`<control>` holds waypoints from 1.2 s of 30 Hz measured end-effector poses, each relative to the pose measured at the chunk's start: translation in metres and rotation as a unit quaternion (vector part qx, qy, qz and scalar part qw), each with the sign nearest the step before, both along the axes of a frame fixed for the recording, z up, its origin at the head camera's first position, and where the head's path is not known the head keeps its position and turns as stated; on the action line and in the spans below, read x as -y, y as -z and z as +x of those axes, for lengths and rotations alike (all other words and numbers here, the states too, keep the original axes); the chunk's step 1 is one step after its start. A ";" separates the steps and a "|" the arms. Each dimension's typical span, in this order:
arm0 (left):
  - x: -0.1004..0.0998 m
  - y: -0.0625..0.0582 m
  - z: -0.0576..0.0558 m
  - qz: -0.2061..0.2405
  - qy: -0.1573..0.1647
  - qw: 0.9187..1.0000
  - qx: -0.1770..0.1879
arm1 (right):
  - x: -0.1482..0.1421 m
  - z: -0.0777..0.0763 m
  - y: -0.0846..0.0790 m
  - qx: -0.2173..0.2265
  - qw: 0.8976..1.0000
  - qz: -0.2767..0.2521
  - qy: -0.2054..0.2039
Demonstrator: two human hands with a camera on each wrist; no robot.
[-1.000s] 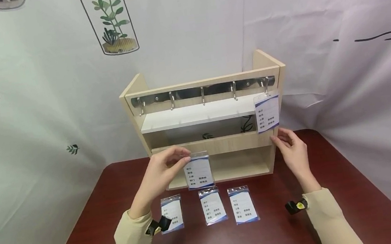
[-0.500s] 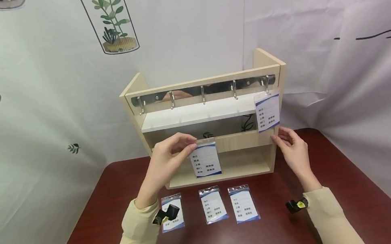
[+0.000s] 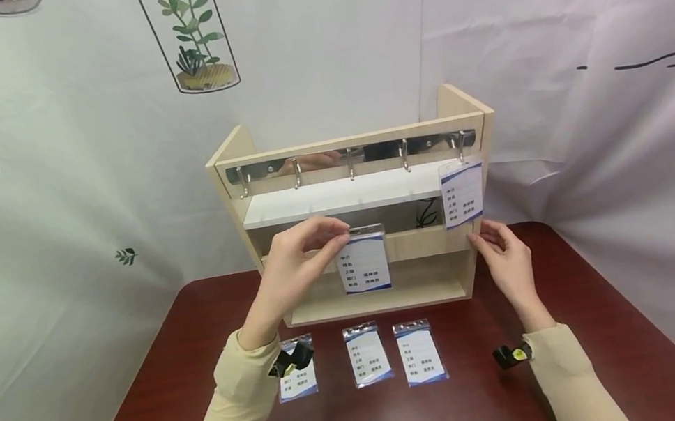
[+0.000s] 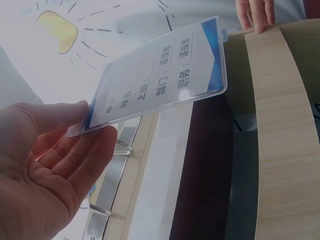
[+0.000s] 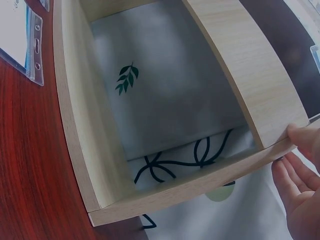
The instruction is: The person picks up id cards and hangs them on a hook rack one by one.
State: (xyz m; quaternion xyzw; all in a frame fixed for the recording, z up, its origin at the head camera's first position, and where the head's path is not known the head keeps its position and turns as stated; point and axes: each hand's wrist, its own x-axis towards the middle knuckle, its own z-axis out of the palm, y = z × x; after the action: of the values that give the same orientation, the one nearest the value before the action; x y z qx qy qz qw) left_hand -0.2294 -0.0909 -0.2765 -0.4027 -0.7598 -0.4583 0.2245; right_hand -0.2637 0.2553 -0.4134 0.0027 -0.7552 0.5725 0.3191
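Observation:
Between thumb and fingers, my left hand (image 3: 294, 265) pinches the top edge of a clear ID badge holder (image 3: 364, 263) with a white and blue card. The badge is held up before the wooden shelf (image 3: 414, 244), below its row of metal hooks (image 3: 350, 165). In the left wrist view the badge (image 4: 160, 75) tilts away from the fingertips. My right hand (image 3: 506, 260) grips the shelf's right side panel, thumb at the front and fingers on the outer side, as the right wrist view shows. Another badge (image 3: 462, 195) hangs from the rightmost hook.
Three more badges lie in a row on the dark red table: a left badge (image 3: 298, 384) partly behind my left wrist camera, a middle badge (image 3: 368, 355) and a right badge (image 3: 420, 355). A white printed curtain (image 3: 324, 50) hangs behind the shelf.
My left hand has lifted the badge up and to the right, from near the table to in front of the shelf's middle rail. The right hand stays on the side panel.

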 end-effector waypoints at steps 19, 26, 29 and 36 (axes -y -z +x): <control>-0.007 -0.004 -0.002 0.019 -0.002 1.000 -0.012 | -0.003 -0.003 0.001 -0.002 1.000 0.009 0.005; -0.010 -0.005 -0.002 0.011 -0.007 1.000 -0.013 | -0.002 -0.003 0.002 0.005 1.000 0.012 0.009; -0.012 -0.006 -0.003 0.010 -0.010 1.000 -0.014 | -0.002 -0.003 0.002 0.005 1.000 0.012 0.010; -0.019 -0.011 -0.007 0.015 0.000 1.000 -0.013 | -0.003 -0.003 0.003 0.004 1.000 0.008 0.007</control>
State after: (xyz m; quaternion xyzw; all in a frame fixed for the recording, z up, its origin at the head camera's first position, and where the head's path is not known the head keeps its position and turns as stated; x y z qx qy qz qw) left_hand -0.2368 -0.0721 -0.2655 -0.4056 -0.7494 -0.4647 0.2407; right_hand -0.2672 0.2581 -0.4160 -0.0030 -0.7608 0.5644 0.3202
